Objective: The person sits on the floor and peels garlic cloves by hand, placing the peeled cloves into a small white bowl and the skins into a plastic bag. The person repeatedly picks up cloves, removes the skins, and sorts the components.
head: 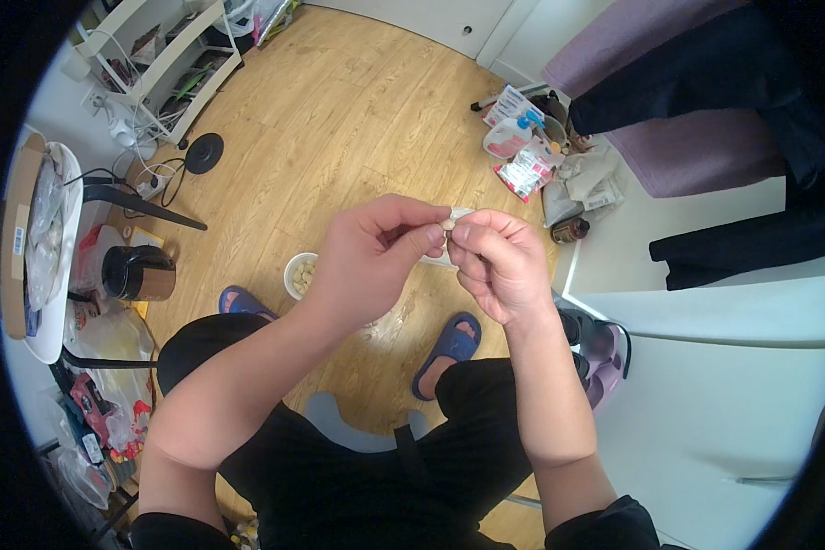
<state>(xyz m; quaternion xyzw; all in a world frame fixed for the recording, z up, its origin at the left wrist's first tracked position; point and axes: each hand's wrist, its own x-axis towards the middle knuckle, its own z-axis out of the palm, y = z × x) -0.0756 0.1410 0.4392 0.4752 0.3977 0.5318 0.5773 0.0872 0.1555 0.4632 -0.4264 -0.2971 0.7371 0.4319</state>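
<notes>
My left hand and my right hand meet in front of me, above the floor. Between their thumbs and fingertips they pinch one small pale piece, which looks like a garlic clove. The fingers cover most of it. Below and left of my left hand, a white bowl stands on the floor. Pale cloves, apparently peeled garlic, lie in it. Behind my hands is a whitish tray or container, largely hidden, so its contents cannot be made out.
Blue slippers are on my feet on the wood floor. To the left stand a white table, a dark jug and plastic bags. A pump bottle and packets lie at right, beneath hanging clothes.
</notes>
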